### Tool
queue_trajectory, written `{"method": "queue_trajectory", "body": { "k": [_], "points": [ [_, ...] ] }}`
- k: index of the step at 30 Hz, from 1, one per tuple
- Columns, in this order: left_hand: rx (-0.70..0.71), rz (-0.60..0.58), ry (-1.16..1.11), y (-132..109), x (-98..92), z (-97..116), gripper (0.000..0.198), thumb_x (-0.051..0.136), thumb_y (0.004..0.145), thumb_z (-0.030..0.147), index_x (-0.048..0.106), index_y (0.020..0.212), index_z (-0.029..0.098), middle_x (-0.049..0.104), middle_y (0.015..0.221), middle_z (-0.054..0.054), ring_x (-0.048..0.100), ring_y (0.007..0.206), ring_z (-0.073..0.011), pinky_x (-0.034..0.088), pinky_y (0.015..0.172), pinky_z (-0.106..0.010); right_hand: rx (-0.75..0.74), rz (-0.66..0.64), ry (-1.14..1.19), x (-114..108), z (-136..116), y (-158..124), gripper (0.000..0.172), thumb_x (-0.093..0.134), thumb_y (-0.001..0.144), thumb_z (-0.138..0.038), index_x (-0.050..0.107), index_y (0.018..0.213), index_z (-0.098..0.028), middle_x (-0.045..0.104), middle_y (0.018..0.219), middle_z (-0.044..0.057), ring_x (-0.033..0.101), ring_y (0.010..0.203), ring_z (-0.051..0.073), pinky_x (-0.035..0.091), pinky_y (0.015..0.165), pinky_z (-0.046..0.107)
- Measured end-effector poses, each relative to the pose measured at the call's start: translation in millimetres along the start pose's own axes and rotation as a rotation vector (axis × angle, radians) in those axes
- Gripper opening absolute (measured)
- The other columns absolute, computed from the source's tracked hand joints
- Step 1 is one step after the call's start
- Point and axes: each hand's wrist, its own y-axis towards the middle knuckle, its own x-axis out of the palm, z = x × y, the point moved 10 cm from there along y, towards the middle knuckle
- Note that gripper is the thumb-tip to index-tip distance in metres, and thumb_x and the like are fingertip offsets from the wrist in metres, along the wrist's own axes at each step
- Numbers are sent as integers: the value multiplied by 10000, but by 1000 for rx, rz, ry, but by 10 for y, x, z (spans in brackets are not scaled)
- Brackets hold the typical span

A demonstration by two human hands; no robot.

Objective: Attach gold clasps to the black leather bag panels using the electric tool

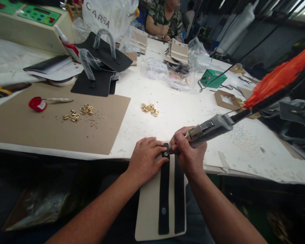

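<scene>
Head camera live: I've got the beige flat panel with rounded corners [147, 217] sloping down from the front edge of the white desk [134, 118], two long black strips [164, 186] laid along it. One round metallic disc [165, 154] sits near the top of the strip by my left side, a second metallic disc [163, 210] near its bottom.

Left hand [147, 157] has its grip spread, fingers and thumb parted around the upper disc, pressing rather than wrapping. Right hand [190, 156] is a tight grip, closed round the grey cylindrical power driver [210, 128], tip right at that disc; whether it touches, I can't quite tell.

Careful here! A skewed driver could, I judge, skid off, scoring the strip or jabbing my left fingertips just beside it. The panel's lower end has no hand on it, so a hard push could swing it round.

Outward now: loose gold metal links [149, 109] straight ahead, more on the brown cardboard sheet [104, 132], easily scattered by a stray sleeve. Bright orange fabric [282, 78] behind the driver cuts across my right-hand view. Beyond sit a green box with a red light [212, 78] and a camouflage-clad person [176, 22].
</scene>
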Motion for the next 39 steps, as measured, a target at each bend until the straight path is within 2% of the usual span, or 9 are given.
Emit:
{"method": "queue_trajectory", "body": {
  "k": [5, 12, 19, 29, 35, 37, 39],
  "points": [
    [16, -1, -17, -1, 9, -1, 289, 825, 856, 334, 763, 1135, 287, 755, 1287, 21, 560, 1341, -305, 377, 1163, -520, -35, -28, 21, 25, -15, 14, 360, 783, 886, -434, 594, 675, -213, 565, 612, -31, 546, 522, 135, 461, 505, 279],
    [30, 0, -14, 6, 0, 20, 275, 829, 851, 323, 763, 1116, 285, 751, 1288, 11, 568, 1329, -309, 383, 1150, -524, -53, -152, 35, 117, -39, 27, 263, 749, 899, -320, 561, 750, -213, 574, 630, -35, 534, 535, 127, 444, 511, 277],
    [42, -5, -21, 10, 4, 35, 243, 793, 884, 331, 754, 1122, 295, 741, 1307, 10, 562, 1328, -304, 395, 1122, -523, -53, -267, 81, 224, -16, 20, 260, 732, 914, -288, 516, 783, -225, 560, 632, -51, 516, 520, 121, 431, 500, 278],
    [34, -16, 2, 19, 6, 39, 197, 778, 900, 344, 755, 1090, 295, 729, 1335, 9, 562, 1325, -301, 395, 1119, -521, -38, -219, 73, 211, 43, 6, 290, 770, 894, -371, 551, 776, -222, 563, 637, -44, 516, 526, 123, 458, 508, 277],
    [30, 0, 19, 10, 10, 27, 274, 817, 866, 343, 764, 1129, 288, 740, 1315, -3, 584, 1313, -300, 425, 1115, -501, -68, -291, 92, 251, -72, 33, 338, 802, 866, -393, 601, 680, -195, 585, 651, -10, 576, 578, 144, 479, 548, 284],
    [25, -5, 29, 9, 11, 27, 303, 831, 852, 344, 769, 1142, 283, 748, 1310, 1, 584, 1319, -305, 414, 1133, -506, -86, -249, 120, 164, -164, 74, 349, 810, 857, -432, 614, 691, -195, 592, 658, -6, 585, 586, 151, 482, 554, 289],
    [18, -9, 43, 11, 10, 25, 305, 833, 850, 343, 777, 1144, 283, 754, 1303, 9, 580, 1329, -307, 399, 1152, -514, -78, -154, 126, -39, -249, 103, 337, 814, 848, -476, 639, 763, -200, 593, 640, -18, 578, 560, 153, 486, 553, 294]
  ]
}}
